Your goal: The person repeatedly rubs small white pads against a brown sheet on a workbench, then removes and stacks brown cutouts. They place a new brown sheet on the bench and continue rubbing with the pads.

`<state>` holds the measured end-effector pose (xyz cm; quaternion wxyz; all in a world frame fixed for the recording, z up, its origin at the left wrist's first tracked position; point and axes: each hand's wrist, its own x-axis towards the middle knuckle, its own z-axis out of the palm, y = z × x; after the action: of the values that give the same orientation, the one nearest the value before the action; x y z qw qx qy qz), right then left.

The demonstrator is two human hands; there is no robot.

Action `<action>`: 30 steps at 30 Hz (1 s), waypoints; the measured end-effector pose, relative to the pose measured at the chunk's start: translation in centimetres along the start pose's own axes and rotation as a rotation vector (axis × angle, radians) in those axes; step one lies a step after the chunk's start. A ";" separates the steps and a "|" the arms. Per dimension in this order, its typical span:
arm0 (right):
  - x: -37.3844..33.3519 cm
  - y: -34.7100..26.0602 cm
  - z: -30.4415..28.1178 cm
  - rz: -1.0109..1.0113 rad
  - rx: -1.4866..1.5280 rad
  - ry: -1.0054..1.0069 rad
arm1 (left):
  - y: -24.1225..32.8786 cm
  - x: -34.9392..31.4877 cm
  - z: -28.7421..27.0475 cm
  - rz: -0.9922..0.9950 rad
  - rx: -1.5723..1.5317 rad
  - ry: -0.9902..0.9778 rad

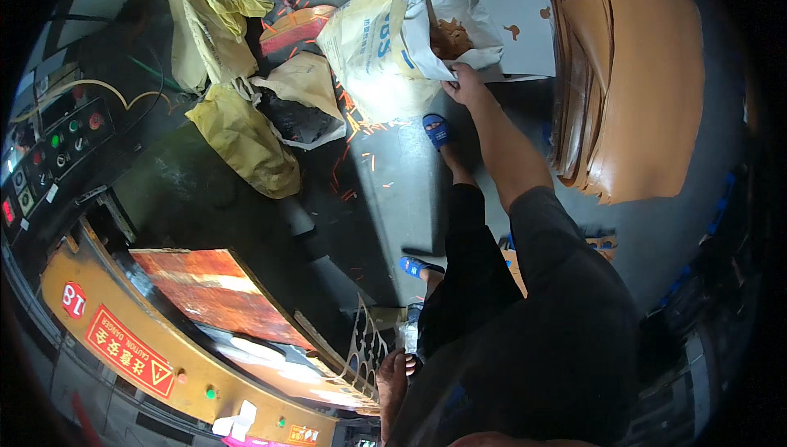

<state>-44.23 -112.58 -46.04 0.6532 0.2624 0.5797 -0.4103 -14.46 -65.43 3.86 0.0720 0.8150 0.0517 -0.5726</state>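
My right hand (466,84) reaches out at the upper middle and pinches the open rim of a large white sack (373,45). Small tan scraps (451,38) show inside the sack's mouth. Low in the picture, my left hand (394,371) has its fingers curled, next to a thin sheet with cut-out holes (366,350) at the machine's edge. Whether those fingers hold the sheet or something else, I cannot make out.
A tall stack of brown sheets (648,78) stands at the right. Yellow sacks (250,139) and an open sack with dark contents (303,107) lie left of the white sack. Orange strips (354,119) litter the floor. The yellow machine (123,316) and control panel (61,148) line the left.
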 end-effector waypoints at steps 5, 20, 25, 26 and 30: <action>-10.6 2.5 13.0 -0.459 -0.574 -0.222 | 2.3 -1.6 0.5 0.075 -0.042 -0.002; -14.7 14.7 7.2 -0.816 -1.356 -0.145 | -1.4 -1.2 1.2 0.176 -0.230 -0.103; -14.5 19.5 5.8 -0.898 -1.693 -0.137 | -6.9 -0.1 -0.7 0.266 -0.313 -0.081; -14.2 20.2 5.7 -0.927 -1.719 -0.151 | -8.4 0.3 -1.2 0.286 -0.341 -0.071; -13.0 22.4 4.8 -1.259 -2.196 -0.153 | -15.6 2.9 -5.7 0.345 -0.266 -0.120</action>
<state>-22.72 -101.72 -35.42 0.2505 -0.7601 0.5987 0.0323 -10.82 -49.11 2.08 0.2785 0.7598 -0.0180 -0.5872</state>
